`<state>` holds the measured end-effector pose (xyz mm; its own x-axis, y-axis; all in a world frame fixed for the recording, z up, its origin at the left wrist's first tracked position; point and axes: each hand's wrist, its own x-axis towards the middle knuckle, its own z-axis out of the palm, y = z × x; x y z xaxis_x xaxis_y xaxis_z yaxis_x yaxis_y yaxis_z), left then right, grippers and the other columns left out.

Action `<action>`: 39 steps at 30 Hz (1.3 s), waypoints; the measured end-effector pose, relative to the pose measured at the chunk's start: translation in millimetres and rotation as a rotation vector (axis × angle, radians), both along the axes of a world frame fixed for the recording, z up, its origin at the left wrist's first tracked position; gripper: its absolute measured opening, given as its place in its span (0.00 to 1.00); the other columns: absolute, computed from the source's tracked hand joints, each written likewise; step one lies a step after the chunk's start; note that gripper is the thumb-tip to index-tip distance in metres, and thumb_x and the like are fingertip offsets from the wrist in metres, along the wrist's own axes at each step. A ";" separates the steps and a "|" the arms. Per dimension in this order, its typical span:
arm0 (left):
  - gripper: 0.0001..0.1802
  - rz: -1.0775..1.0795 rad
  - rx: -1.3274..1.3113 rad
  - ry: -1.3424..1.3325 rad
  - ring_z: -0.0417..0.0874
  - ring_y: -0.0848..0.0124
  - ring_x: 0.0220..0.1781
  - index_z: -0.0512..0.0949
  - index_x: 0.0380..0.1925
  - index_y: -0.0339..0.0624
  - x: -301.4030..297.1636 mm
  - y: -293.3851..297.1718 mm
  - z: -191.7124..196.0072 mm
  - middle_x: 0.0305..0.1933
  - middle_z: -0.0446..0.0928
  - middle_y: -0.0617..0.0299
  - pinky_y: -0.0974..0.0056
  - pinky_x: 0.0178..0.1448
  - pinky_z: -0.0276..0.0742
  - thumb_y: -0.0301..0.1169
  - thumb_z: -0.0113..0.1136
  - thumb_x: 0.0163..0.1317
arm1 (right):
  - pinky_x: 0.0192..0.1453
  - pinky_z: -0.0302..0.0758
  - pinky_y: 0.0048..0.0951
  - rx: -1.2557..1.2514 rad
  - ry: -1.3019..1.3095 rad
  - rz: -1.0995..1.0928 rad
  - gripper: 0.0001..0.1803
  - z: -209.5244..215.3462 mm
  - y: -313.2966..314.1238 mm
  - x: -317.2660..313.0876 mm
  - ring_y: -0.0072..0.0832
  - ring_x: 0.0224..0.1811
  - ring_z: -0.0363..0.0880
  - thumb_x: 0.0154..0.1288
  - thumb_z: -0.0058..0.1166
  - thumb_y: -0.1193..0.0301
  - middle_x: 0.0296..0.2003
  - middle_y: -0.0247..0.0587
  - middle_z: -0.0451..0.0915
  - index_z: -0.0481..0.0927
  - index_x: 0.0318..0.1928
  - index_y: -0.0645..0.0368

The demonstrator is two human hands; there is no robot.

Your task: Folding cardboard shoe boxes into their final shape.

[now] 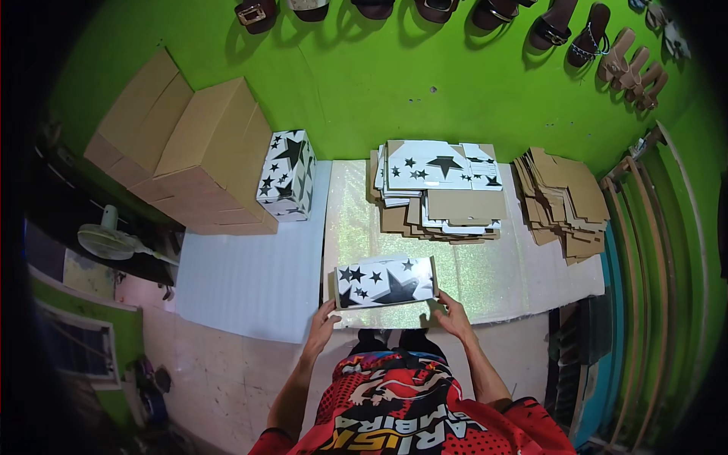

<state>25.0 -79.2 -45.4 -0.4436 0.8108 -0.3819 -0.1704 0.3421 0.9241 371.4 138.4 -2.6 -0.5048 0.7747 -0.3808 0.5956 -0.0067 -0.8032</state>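
A white cardboard box with black stars (pixel 387 283) lies in front of me at the near edge of the table, its brown inner board showing at both ends. My left hand (pixel 324 321) is at its lower left corner, fingers against the end flap. At the lower right corner, my right hand (pixel 452 315) grips the other end with its thumb turned inward. Beyond the box sits a stack of flat star-printed box blanks (pixel 444 165), some with their plain brown side up. Another pile of brown cardboard blanks (pixel 565 189) rests farther right.
A finished star-patterned box (pixel 287 178) stands at the back left beside large brown cartons (pixel 208 133). Sandals (pixel 493 14) hang along the green wall. A fan (pixel 110 239) is left of the table (pixel 250 280); a wooden rack (pixel 637 227) leans at the right.
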 end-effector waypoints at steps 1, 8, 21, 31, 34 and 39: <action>0.30 0.002 0.018 -0.014 0.72 0.60 0.77 0.71 0.74 0.34 1.9 -1.0 -0.4 0.73 0.75 0.51 0.59 0.78 0.66 0.34 0.61 0.75 | 0.64 0.79 0.35 0.034 0.098 -0.040 0.38 0.0 -1.0 1.4 0.35 0.62 0.83 0.65 0.58 0.76 0.63 0.50 0.83 0.70 0.78 0.56; 0.24 0.173 -0.021 0.261 0.78 0.61 0.70 0.79 0.67 0.40 -24.2 42.3 34.4 0.66 0.81 0.54 0.56 0.78 0.66 0.39 0.58 0.78 | 0.55 0.80 0.35 0.111 0.156 -0.374 0.33 21.3 -0.7 -20.7 0.34 0.54 0.84 0.77 0.60 0.55 0.61 0.50 0.82 0.74 0.74 0.60; 0.34 -0.632 -0.333 0.992 0.84 0.47 0.64 0.78 0.70 0.51 -28.2 138.8 62.4 0.61 0.85 0.46 0.41 0.74 0.71 0.58 0.53 0.74 | 0.30 0.83 0.35 -0.432 0.283 -0.604 0.45 -7.1 -41.6 -60.6 0.34 0.31 0.86 0.69 0.66 0.40 0.44 0.47 0.77 0.63 0.72 0.55; 0.54 -0.631 -0.460 -0.149 0.81 0.58 0.69 0.61 0.80 0.38 44.0 46.3 43.6 0.71 0.78 0.47 0.55 0.74 0.73 0.63 0.67 0.67 | 0.60 0.82 0.39 0.175 0.004 0.110 0.42 2.4 45.0 -145.8 0.46 0.52 0.89 0.68 0.63 0.43 0.59 0.53 0.86 0.77 0.71 0.60; 0.61 -0.766 -0.257 -0.235 0.66 0.54 0.82 0.46 0.85 0.41 82.6 53.9 107.0 0.83 0.61 0.43 0.57 0.79 0.67 0.63 0.67 0.67 | 0.77 0.67 0.53 0.490 0.012 0.393 0.39 22.0 55.8 -151.8 0.50 0.70 0.76 0.67 0.63 0.41 0.68 0.49 0.80 0.82 0.68 0.56; 0.17 -0.335 -0.109 -0.071 0.88 0.72 0.43 0.86 0.55 0.37 68.8 44.1 75.6 0.41 0.88 0.61 0.65 0.53 0.82 0.37 0.66 0.75 | 0.85 0.46 0.65 0.630 -0.127 0.541 0.57 57.5 25.0 -131.1 0.55 0.82 0.60 0.54 0.65 0.26 0.78 0.55 0.65 0.75 0.74 0.52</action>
